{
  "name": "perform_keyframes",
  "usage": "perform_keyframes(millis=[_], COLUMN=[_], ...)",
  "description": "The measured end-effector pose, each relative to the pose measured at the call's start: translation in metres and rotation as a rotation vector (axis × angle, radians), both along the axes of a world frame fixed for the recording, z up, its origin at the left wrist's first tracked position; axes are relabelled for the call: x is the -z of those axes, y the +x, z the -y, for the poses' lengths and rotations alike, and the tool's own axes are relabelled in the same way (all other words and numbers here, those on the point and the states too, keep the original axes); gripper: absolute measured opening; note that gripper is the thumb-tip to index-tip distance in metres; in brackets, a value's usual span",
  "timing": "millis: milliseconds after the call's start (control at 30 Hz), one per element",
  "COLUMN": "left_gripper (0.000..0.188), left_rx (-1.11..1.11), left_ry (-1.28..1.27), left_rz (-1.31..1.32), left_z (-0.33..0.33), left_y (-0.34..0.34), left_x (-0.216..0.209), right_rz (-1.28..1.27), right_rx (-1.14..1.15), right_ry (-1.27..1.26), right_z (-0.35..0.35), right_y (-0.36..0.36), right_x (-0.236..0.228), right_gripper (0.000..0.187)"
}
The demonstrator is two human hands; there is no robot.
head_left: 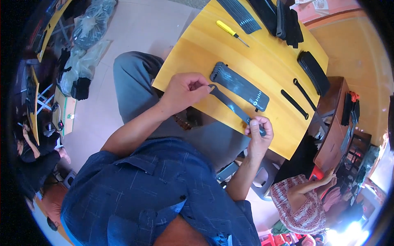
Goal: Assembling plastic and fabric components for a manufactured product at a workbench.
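Observation:
A dark rubbery strap (232,105) stretches between my two hands over the near edge of the yellow table (193,45). My left hand (185,91) pinches its upper left end between thumb and fingers. Around the lower right end, the fingers of my right hand (259,130) are closed. Just beyond the strap lies a neat stack of similar dark straps (240,85) with pale print near one end. Two slim black straps with looped ends, a nearer one (294,104) and a farther one (304,94), lie apart to the right.
A yellow-handled screwdriver (232,33) lies toward the back, near a fanned row of dark strips (240,15). Black bundles (283,22) and another black stack (313,73) line the far side. A person in a patterned top (301,203) sits at right; plastic bags (91,28) lie on the floor.

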State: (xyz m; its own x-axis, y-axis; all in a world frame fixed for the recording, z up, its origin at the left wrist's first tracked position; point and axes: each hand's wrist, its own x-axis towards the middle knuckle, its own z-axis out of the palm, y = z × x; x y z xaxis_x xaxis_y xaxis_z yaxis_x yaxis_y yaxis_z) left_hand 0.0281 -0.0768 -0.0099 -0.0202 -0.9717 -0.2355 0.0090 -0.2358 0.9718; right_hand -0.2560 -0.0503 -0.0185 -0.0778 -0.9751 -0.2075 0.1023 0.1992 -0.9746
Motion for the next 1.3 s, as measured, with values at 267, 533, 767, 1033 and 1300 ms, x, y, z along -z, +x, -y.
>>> perform_keyframes(millis=[267, 533, 767, 1033, 1300], left_gripper=[0.007, 0.012, 0.012, 0.014, 0.015], left_rx=[-0.021, -0.006, 0.021, 0.066, 0.087], left_ry=[-0.049, -0.159, -0.241, -0.167, -0.177], left_rz=[0.089, 0.423, 0.607, 0.657, 0.722], left_z=[0.002, 0.016, 0.026, 0.033, 0.037], left_y=[0.003, 0.0, -0.003, -0.001, -0.002], left_x=[0.01, 0.008, 0.009, 0.005, 0.004], right_rz=[-0.128, -0.334, -0.393, -0.371, -0.359], right_rx=[-0.095, -0.049, -0.005, 0.045, 0.06], right_ry=[0.059, -0.007, -0.016, 0.027, 0.046], right_z=[0.021, 0.038, 0.044, 0.044, 0.044], right_y=[-0.026, -0.024, -0.021, -0.021, -0.023], right_x=[-0.003, 0.001, 0.004, 0.009, 0.01], right_gripper=[0.011, 0.009, 0.011, 0.014, 0.013])
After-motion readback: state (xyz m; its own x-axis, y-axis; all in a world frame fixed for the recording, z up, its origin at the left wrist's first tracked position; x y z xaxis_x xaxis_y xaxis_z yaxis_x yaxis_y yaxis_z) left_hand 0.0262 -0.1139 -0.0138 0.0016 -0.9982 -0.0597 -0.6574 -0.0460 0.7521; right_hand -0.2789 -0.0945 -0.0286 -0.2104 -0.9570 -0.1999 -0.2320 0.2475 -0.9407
